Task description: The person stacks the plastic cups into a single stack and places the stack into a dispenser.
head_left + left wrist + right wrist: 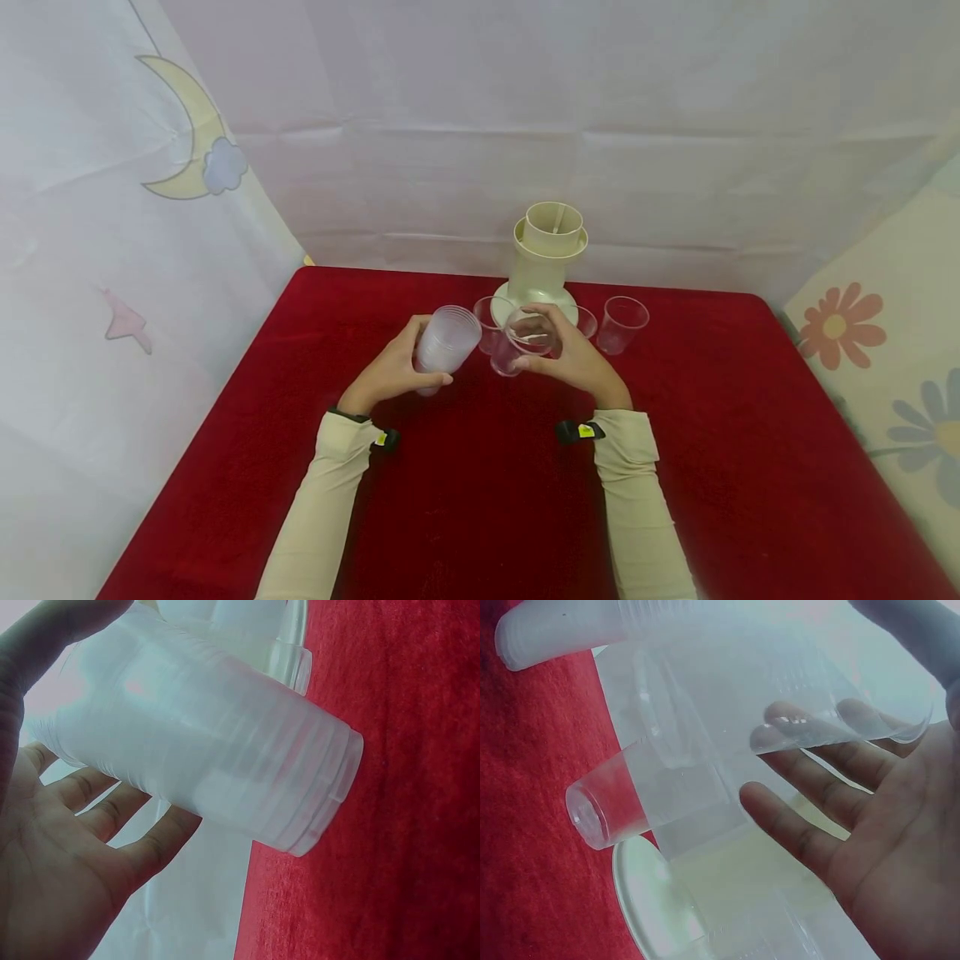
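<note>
My left hand point(392, 367) grips a nested stack of clear plastic cups point(448, 340), tilted and held above the red table. In the left wrist view the thumb lies over one side of the stack point(225, 742) and the fingers curl under the other. A single clear plastic cup point(507, 354) is in my right hand point(573, 358), between thumb and fingers, beside the stack but apart from it. The right wrist view shows this cup point(697, 697) up close, with fingers visible through its wall. Just behind the hands, one clear cup point(487, 310) stands partly hidden.
A cream cylindrical stand point(536, 275) with a round base is at the table's back edge. Two more clear cups, one partly covered by my right hand point(587, 323) and one farther right point(622, 321), stand on the red cloth point(480, 500). Pale printed curtains surround the table.
</note>
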A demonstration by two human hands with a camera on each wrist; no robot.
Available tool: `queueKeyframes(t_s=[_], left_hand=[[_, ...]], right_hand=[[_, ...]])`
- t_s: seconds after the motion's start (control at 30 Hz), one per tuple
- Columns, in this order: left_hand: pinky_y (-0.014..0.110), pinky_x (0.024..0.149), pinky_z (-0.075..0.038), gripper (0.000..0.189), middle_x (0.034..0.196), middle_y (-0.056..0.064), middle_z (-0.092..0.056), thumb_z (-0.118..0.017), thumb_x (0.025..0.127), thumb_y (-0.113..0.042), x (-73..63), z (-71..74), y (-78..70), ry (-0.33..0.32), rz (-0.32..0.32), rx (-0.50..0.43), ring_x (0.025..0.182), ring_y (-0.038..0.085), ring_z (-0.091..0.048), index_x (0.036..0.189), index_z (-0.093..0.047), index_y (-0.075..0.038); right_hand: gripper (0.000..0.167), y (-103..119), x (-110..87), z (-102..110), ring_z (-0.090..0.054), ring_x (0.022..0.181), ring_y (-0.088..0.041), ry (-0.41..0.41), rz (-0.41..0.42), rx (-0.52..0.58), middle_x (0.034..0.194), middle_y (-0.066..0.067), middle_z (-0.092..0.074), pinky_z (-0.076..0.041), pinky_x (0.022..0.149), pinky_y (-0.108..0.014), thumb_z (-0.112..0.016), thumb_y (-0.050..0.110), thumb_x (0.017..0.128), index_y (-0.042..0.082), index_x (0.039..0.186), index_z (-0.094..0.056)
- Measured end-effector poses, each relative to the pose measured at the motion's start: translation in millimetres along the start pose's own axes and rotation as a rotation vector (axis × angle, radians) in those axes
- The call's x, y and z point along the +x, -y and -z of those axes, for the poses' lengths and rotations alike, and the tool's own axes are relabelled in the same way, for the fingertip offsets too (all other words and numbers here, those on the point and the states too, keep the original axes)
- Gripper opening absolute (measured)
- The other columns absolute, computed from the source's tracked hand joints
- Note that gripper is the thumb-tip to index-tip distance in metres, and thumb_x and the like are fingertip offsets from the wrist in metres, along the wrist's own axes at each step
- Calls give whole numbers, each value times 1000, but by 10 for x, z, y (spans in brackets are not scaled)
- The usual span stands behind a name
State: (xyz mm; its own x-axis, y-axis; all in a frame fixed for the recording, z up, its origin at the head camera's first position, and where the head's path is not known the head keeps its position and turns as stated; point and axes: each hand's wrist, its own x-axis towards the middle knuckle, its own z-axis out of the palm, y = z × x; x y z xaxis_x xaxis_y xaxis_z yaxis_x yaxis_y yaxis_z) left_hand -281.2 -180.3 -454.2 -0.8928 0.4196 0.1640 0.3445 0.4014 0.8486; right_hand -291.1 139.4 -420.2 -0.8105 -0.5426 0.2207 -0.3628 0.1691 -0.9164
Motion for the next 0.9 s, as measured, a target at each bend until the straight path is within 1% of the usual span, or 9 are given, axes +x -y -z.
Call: queueKeyframes(t_s=[0.13, 0.23, 0.4, 0.43, 0.5, 0.63, 0.67, 0.77, 0.9], left_hand=[[53, 96, -49, 89, 137, 9, -48, -88, 73, -20, 0, -12, -18, -4, 8, 4, 118, 30, -52, 144, -33, -15], [55, 96, -49, 90, 138, 13, -47, -86, 74, -16, -12, -19, -78, -5, 14, 7, 118, 34, -51, 145, -32, -11], [54, 95, -50, 84, 136, 19, -47, -83, 75, -9, -66, 17, -324, 7, 11, 7, 116, 37, -52, 143, -33, -2], [54, 95, -50, 84, 136, 19, -47, -83, 75, -9, -66, 19, -329, 8, 12, 6, 116, 36, -52, 143, -33, -2], [54, 95, -50, 86, 136, 17, -47, -83, 75, -10, -63, 18, -305, 7, 12, 7, 116, 36, -52, 144, -32, -4], [54, 95, -50, 91, 137, 13, -47, -87, 74, -17, -11, -12, -83, -1, 16, 4, 117, 33, -52, 146, -32, -12], [54, 95, -50, 91, 137, 12, -48, -87, 74, -19, -7, -12, -60, -1, 14, 4, 117, 32, -52, 146, -32, -13], [53, 94, -51, 90, 136, 9, -49, -87, 74, -22, -6, -10, -25, -2, 10, -1, 115, 30, -53, 145, -33, -15], [51, 92, -52, 89, 135, 7, -49, -87, 73, -25, -25, -17, -22, -3, 9, 2, 114, 29, -54, 144, -34, -17]], right_hand=[[75, 12, 0, 6, -55, 125, -36, -42, 58, 18, 137, -18, -56, -42, 103, -60, -77, -1, 84, 6, 145, -35], [75, 19, -7, 18, -55, 124, -34, -83, 97, 6, 136, -17, -57, -42, 104, -58, -76, 0, 84, 6, 145, -34], [76, 34, -12, 35, -55, 124, -35, -135, 157, 0, 135, -18, -57, -43, 104, -55, -76, 0, 84, 3, 146, -32], [75, 41, -13, 37, -55, 125, -35, -143, 163, 1, 135, -18, -57, -43, 104, -55, -76, -1, 84, 3, 146, -32], [76, 55, -17, 35, -54, 125, -35, -156, 169, 4, 136, -19, -57, -42, 105, -54, -75, -2, 84, 2, 146, -32], [76, 95, -22, 25, -54, 126, -34, -183, 172, 9, 136, -18, -56, -42, 106, -52, -75, -2, 84, 5, 147, -32], [77, 105, -22, 23, -54, 126, -34, -188, 173, 11, 136, -18, -56, -42, 107, -52, -75, -2, 84, 6, 147, -32], [76, 137, -26, 17, -53, 127, -32, -206, 177, 22, 136, -17, -56, -41, 107, -51, -74, -2, 84, 9, 147, -34], [76, 165, -31, 5, -52, 127, -31, -230, 197, 42, 136, -17, -56, -41, 107, -52, -73, -7, 83, 8, 147, -34]])
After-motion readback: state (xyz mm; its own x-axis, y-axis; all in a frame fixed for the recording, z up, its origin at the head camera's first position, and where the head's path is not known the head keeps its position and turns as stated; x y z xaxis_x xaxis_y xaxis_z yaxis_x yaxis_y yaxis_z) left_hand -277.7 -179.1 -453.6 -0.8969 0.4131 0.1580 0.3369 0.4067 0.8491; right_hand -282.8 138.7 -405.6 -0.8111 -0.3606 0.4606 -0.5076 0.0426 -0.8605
